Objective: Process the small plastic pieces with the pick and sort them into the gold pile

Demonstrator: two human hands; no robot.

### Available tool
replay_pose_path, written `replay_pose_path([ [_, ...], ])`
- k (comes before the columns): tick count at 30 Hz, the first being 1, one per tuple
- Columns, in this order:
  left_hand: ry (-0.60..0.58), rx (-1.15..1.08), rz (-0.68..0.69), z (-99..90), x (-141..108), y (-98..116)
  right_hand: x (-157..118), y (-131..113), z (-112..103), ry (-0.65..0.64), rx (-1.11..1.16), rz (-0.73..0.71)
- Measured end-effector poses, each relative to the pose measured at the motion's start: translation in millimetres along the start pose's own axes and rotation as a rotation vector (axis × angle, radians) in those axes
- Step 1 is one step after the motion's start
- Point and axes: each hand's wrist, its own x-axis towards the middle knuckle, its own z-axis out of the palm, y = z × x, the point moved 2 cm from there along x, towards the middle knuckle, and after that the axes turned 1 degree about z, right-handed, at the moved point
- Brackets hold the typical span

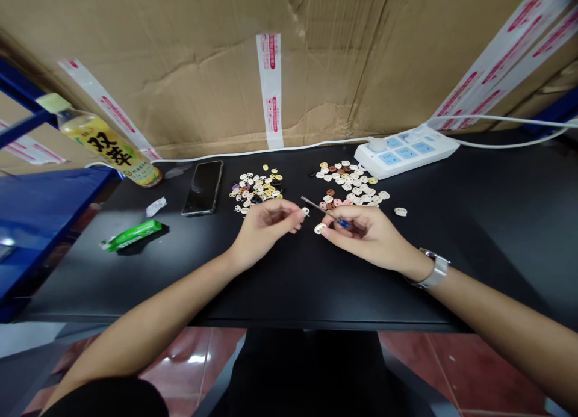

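Between its thumb and forefinger, my left hand [271,227] pinches a small white piece with holes [306,212], like part of a cord lock or button. A thin screwdriver [323,210] with a blue section near its handle lies in my right hand [370,233], its metal tip pointing up and left. The same hand's thumb and finger also pinch a cream oval piece with two holes [320,228]. The two hands are close together but apart, over the black table [289,290]. Beyond them lie a left pile [257,188] and a right pile [356,182] of similar small pieces.
A white power strip [406,152] with a cable sits at the back right. One loose piece [400,212] lies beside the right pile. Leftward are a phone [203,188], a green packet [134,235], crumpled paper [156,207] and a drink bottle [108,143]. Cardboard [203,74] stands behind.
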Motion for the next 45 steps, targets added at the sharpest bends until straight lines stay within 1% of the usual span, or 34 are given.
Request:
replay_pose_path([
  [2, 0.059, 0.019, 0.017, -11.8, 8, 0, 0, 0, -1, 0.011, -0.018, 0.0],
  [4, 0.095, 0.083, 0.021, -25.9, 16, 1, 1, 0, -1, 0.016, -0.037, -0.005],
  [6, 0.096, 0.208, 0.027, -39.8, 25, 1, 1, 0, -2, 0.019, -0.048, -0.004],
  [10, 0.182, 0.487, 0.106, -60.9, 36, 3, 1, -1, -1, 0.013, -0.046, 0.004],
  [12, 0.199, 0.611, 0.13, -65.8, 38, 3, 1, -1, -1, 0.009, -0.04, -0.003],
  [15, 0.213, 0.858, 0.172, -70.0, 39, 1, 1, -1, -1, 0.006, -0.03, -0.017],
  [17, 0.208, 1.009, 0.222, -72.0, 39, 0, 1, -2, -1, 0.0, -0.023, -0.027],
  [19, 0.198, 1.097, 0.285, -72.5, 38, 0, 1, -3, -1, -0.004, -0.016, -0.03],
  [21, 0.202, 1.106, 0.355, -69.9, 36, 3, 1, -4, -1, -0.003, -0.012, -0.028],
  [23, 0.178, 1.025, 0.419, -62.2, 32, 7, 2, -5, -1, -0.001, -0.01, -0.019],
  [24, 0.133, 0.956, 0.439, -56.3, 29, 9, 2, -6, -1, -0.002, -0.008, -0.014],
  [27, -0.086, 0.755, 0.429, -33.6, 18, 12, 3, -6, 0, -0.011, 0.005, -0.011],
  [29, -0.212, 0.654, 0.44, -18.9, 10, 11, 3, -5, 0, -0.026, 0.013, -0.018],
  [30, -0.258, 0.633, 0.439, -12.9, 7, 10, 3, -5, 1, -0.032, 0.012, -0.023],
  [32, -0.313, 0.625, 0.433, -4.5, 1, 8, 3, -4, 2, -0.048, 0.006, -0.023],
  [34, -0.326, 0.632, 0.441, -0.5, -1, 6, 3, -3, 2, -0.061, -0.003, -0.009],
  [40, -0.294, 0.637, 0.547, 1.4, -6, 7, 3, -1, 3, -0.088, -0.022, -0.002],
  [43, -0.314, 0.665, 0.551, 4.5, -9, 8, 3, -1, 3, -0.098, -0.037, 0.0],
  [45, -0.304, 0.683, 0.539, 3.7, -7, 9, 4, -1, 2, -0.093, -0.051, 0.006],
])
